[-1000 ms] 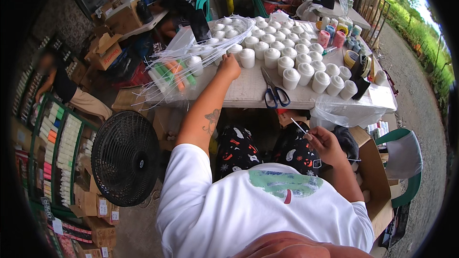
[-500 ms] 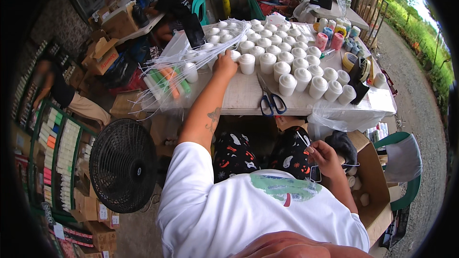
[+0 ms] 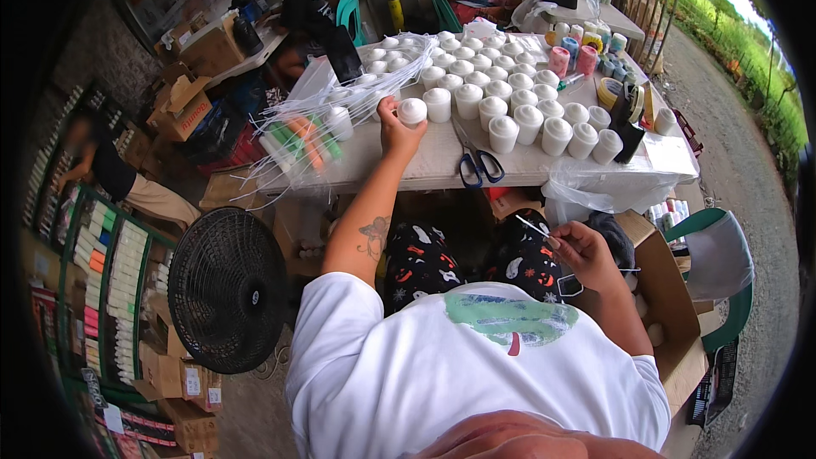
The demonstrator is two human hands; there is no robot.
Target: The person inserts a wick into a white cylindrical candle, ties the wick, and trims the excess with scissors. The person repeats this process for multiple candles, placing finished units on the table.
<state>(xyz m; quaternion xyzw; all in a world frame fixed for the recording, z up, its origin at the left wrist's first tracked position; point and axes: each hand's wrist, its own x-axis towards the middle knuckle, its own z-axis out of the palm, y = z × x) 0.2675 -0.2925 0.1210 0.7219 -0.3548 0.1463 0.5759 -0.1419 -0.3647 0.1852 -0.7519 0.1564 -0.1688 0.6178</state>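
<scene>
My left hand is closed round a white, dome-topped candle at the table's near edge, left of the scissors. At my lap, my right hand pinches a short, thin white strip that looks like a wick. More white candles stand upright in rows on the table. A loose bundle of long white strands lies across the left side, over some of the candles. Blue-handled scissors lie with their handles at the near edge.
A black fan stands at my left. A tape dispenser and coloured candles occupy the table's right. An open cardboard box sits beside my right arm. Other people work at the far tables and left shelves.
My left hand has drawn one candle nearer, away from the rows, and its dome now shows clearly. My right hand has risen slightly, still pinching the white strip. The view has shifted a little.
</scene>
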